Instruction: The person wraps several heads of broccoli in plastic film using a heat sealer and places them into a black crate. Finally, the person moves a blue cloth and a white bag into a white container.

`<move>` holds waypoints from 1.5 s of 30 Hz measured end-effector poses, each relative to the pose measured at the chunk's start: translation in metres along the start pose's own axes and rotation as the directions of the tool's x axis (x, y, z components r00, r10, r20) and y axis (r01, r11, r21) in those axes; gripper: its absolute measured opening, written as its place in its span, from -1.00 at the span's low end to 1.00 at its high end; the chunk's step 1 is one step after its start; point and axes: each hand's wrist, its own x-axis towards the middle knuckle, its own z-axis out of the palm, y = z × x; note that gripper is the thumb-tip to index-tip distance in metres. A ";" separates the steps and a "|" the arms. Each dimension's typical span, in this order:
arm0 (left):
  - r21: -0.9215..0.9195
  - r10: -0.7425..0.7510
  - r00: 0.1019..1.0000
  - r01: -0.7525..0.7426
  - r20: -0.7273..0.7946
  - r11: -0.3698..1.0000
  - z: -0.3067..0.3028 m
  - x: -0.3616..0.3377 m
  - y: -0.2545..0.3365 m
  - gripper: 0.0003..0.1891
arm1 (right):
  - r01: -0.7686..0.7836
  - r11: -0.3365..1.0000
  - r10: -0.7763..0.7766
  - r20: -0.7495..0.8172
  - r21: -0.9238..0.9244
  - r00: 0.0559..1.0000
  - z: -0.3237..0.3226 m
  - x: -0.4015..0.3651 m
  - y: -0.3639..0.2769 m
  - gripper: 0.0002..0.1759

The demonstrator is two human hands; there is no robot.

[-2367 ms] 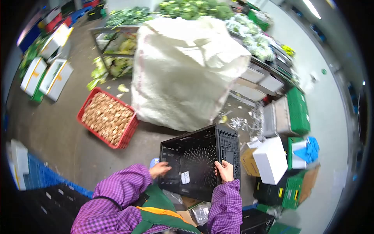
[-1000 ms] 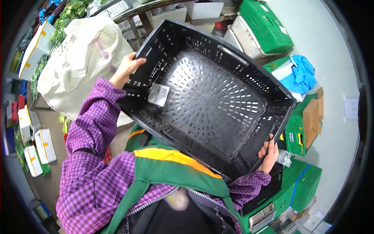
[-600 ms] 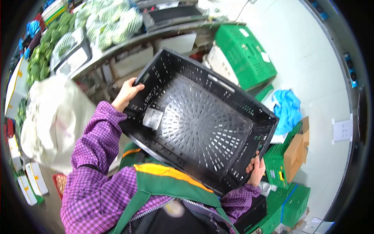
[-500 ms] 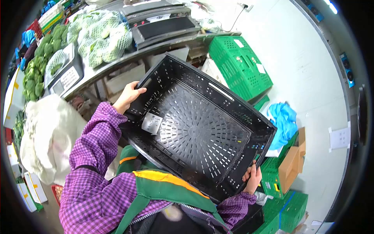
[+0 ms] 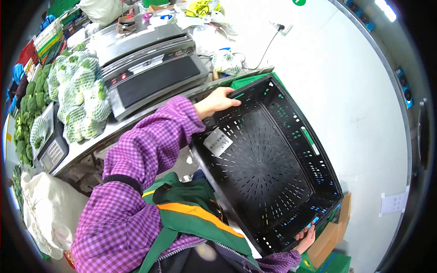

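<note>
Between my hands is a black plastic crate (image 5: 259, 161), tilted so that its slotted floor faces me. A white label (image 5: 218, 142) lies on that floor near the left end. My left hand (image 5: 216, 102) is closed over the crate's upper left rim, with the thumb on the inside. At the lower right end, the fingers of my right hand (image 5: 306, 239) curl through the wall's handle opening. Part of a green crate (image 5: 255, 80) shows behind the far rim; the black crate hides the rest of it.
A wrapping machine (image 5: 157, 82) stands on the bench at upper left, with net-wrapped broccoli (image 5: 84, 95) and a scale (image 5: 52, 152) beside it. A white sack (image 5: 52, 209) stands at left. To the right are a cardboard box (image 5: 330, 236), a green crate (image 5: 330, 264) and a white wall (image 5: 355, 136).
The black crate has shifted right in view and turned clockwise, now covering most of the green crates behind it. My left arm reaches farther out; both hands keep their hold.
</note>
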 end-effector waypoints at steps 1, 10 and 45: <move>0.035 -0.015 1.000 0.015 0.005 0.999 0.006 0.029 0.020 -0.35 | 0.000 1.000 0.000 0.008 0.031 1.000 0.012 0.026 -0.005 -0.64; 0.400 0.132 0.971 -0.043 -0.198 0.916 -0.028 0.228 0.001 -0.34 | -0.132 0.991 0.131 0.033 0.032 0.991 0.130 0.255 -0.009 -0.56; 0.040 -0.311 0.905 0.336 -0.290 0.941 -0.138 0.359 -0.131 -0.04 | 0.160 0.976 0.061 0.892 -0.148 0.449 0.644 0.258 -0.073 -0.69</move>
